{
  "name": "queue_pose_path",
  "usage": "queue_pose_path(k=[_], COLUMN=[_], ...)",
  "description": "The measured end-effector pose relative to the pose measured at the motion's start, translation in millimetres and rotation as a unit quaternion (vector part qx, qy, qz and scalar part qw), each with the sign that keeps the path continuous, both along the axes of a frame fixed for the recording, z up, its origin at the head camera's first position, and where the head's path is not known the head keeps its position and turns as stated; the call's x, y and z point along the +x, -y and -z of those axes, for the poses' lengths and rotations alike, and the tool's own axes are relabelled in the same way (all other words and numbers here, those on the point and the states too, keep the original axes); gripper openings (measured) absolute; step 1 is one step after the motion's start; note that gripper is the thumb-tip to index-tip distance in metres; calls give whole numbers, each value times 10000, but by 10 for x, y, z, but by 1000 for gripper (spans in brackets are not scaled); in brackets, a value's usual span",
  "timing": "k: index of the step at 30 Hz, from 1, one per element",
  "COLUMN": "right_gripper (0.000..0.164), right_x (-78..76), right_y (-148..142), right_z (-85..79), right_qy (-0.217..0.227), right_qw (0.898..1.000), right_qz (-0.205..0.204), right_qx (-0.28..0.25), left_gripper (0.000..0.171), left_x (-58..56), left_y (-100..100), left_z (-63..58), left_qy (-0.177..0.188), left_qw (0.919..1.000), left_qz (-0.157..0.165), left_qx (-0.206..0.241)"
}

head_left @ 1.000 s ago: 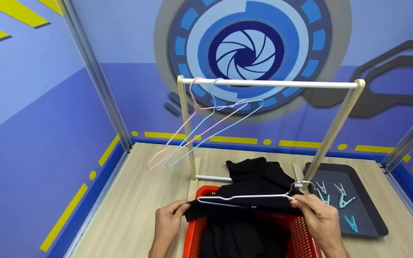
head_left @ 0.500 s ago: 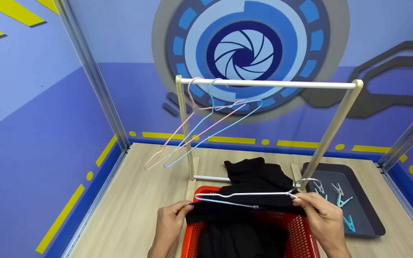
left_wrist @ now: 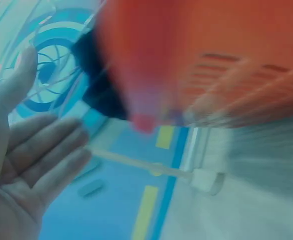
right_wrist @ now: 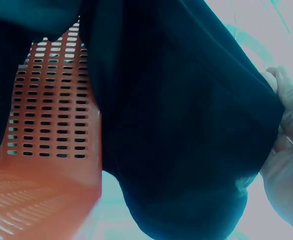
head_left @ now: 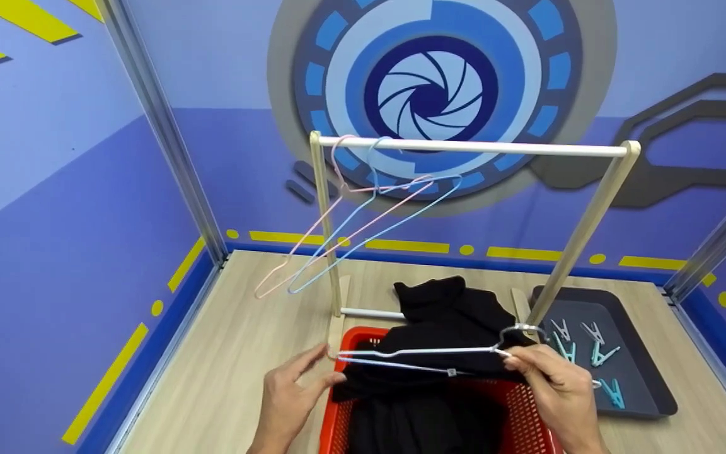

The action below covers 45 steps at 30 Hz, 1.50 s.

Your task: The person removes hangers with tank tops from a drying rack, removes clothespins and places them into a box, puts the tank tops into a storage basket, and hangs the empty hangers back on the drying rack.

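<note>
A white wire hanger (head_left: 445, 350) lies across a black garment (head_left: 457, 325) above the red basket (head_left: 333, 419). My right hand (head_left: 555, 381) pinches the garment together with the hanger near its hook. In the right wrist view the fingers of that hand (right_wrist: 289, 125) grip the edge of the black cloth (right_wrist: 186, 115). My left hand (head_left: 290, 388) is at the hanger's left end, thumb and fingers apart; its fingertips are close to the hanger tip, and I cannot tell whether they touch. Straight, spread fingers (left_wrist: 49, 150) show in the left wrist view. More black cloth (head_left: 407, 419) lies inside the basket.
Behind the basket stands a rack with a white rail (head_left: 483, 148). A pink hanger (head_left: 297, 246) and a blue hanger (head_left: 338, 249) hang at its left. On the right, a dark grey tray (head_left: 650, 378) holds several clothespins (head_left: 604, 354).
My left hand has let go of the cloth, its thumb and fingers spreading apart. The cloth's left end has dropped slightly. The right hand has shifted a little left and down with the hanger.
</note>
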State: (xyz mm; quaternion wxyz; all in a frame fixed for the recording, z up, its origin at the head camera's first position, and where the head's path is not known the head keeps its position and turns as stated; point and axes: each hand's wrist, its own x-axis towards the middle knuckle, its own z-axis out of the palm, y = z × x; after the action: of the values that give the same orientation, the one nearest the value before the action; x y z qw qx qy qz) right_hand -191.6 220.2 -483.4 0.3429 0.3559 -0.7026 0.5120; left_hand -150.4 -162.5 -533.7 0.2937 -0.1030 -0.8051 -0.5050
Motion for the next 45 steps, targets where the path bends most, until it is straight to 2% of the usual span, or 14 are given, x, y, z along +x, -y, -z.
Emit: queue_pose_path(k=[2,3,5,8,11,14,16,20,25,30,35,40,45], right_gripper=[24,22,21,20,12,8,15,35,47,46,42,43,50], right_x=[33,47,76,118,156,182,185,174,196,209,133,73,77], right_y=[52,74,119,183,240,284,306,335,372,343,146,-53,-157], right_z=[-42,-61,-91,-119,-140,-158,-156,-118,-115,-105,0,70,79], right_qy=[-113,-178,-238,-244,-192,-155,-142,-112,-150,-151,-207,-115,91], right_qw=[9999,9997,9994,9988,9985,9987,9990,9990,9989,9979,9947,9903,9892], right_qz=[-54,-38,44,163,227,216,204,206,124,154,461,714,913], right_qx=[91,137,241,385,465,428,376,381,431,615,890,1187,1140], left_gripper=[53,53,52,49,42,38,38,37,32,28,33,31,30], left_x=[6,3,3,2,-6,-3,10,37,42,43,39,61,79], left_y=[-18,-42,-104,-198,-279,-326,-341,-354,-358,-334,-255,-152,-104], left_z=[-54,-84,-132,-172,-195,-204,-201,-194,-189,-186,-189,-190,-195], left_qy=[-722,-1016,-1453,-1731,-1889,-1992,-1988,-1882,-1914,-1948,-2135,-1982,-1762], left_qw=[9959,9923,9862,9806,9757,9716,9708,9714,9700,9698,9672,9728,9777], left_qz=[-238,-252,-88,286,401,303,335,619,498,363,356,305,231], left_qx=[-489,-659,-789,-877,-1033,-1239,-1301,-1308,-1415,-1421,-1330,-1164,-1122])
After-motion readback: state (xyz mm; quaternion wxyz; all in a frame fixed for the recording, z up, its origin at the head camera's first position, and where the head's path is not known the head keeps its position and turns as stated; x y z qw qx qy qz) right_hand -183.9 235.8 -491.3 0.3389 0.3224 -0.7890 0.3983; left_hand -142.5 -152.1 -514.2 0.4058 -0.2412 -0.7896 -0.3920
